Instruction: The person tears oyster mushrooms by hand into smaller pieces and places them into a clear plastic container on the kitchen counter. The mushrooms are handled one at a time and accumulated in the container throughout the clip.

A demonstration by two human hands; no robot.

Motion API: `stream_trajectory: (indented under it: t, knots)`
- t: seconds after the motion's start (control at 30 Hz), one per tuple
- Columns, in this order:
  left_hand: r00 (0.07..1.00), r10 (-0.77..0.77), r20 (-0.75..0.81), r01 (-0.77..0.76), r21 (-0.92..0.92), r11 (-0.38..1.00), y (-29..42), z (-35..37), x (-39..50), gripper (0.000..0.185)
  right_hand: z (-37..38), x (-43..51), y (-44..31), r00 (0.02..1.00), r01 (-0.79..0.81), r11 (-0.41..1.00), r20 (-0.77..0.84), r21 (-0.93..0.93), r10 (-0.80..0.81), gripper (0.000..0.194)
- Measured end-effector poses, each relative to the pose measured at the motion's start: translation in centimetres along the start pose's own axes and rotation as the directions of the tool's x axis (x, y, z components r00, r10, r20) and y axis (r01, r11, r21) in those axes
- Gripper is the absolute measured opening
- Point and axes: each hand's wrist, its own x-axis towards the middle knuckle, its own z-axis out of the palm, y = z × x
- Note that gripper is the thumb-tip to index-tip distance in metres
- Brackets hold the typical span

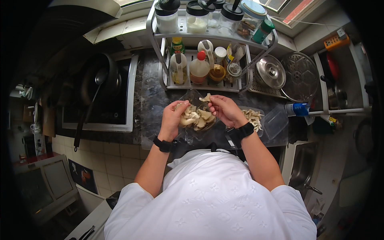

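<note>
My left hand (172, 117) grips a cluster of oyster mushrooms (189, 116) over the dark marbled counter. Between the thumb and fingers of my right hand (226, 109) is a small torn mushroom piece (205, 98), held just apart from the cluster. Below and between both hands lie more oyster mushrooms (204, 119) on what looks like clear plastic. To the right of my right wrist, a clear plastic container (262, 131) holds torn mushroom strips (253, 117). Beside it rests an empty-looking clear plastic tray or lid (275, 121).
A two-tier metal rack (204, 88) with jars and bottles stands behind the mushrooms. On the left, a wok (103, 75) with a ladle (101, 77) sits on the stove. Steel lids (271, 71) and a blue-and-white package (297, 109) are at the right; a sink (303, 163) lies lower right.
</note>
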Motion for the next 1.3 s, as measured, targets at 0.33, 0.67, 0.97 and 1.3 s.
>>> stream_trajectory:
  t: [0.33,0.67,0.97,1.3]
  knots:
    - [0.966,0.094,0.241,-0.211,0.525,0.824,2.6,1.1,1.4,0.021,1.3,1.6,-0.7,0.987,-0.158,0.986,0.003,-0.051,0.159,0.02]
    - [0.997,0.072,-0.019,-0.068,0.17,0.983,0.1,-0.5,1.0,0.018,0.2,3.1,3.4,0.979,0.032,0.798,-0.14,-0.602,-0.146,0.037]
    - [0.735,0.656,0.172,-0.54,0.735,0.412,-1.2,1.6,-1.3,0.013,2.3,1.0,2.3,0.956,0.162,0.863,-0.139,-0.479,-0.257,0.035]
    - [0.844,0.533,0.05,-0.451,0.604,0.657,-1.6,2.2,-0.8,0.013,1.1,0.4,2.5,0.942,0.2,0.955,-0.226,-0.22,-0.25,0.021]
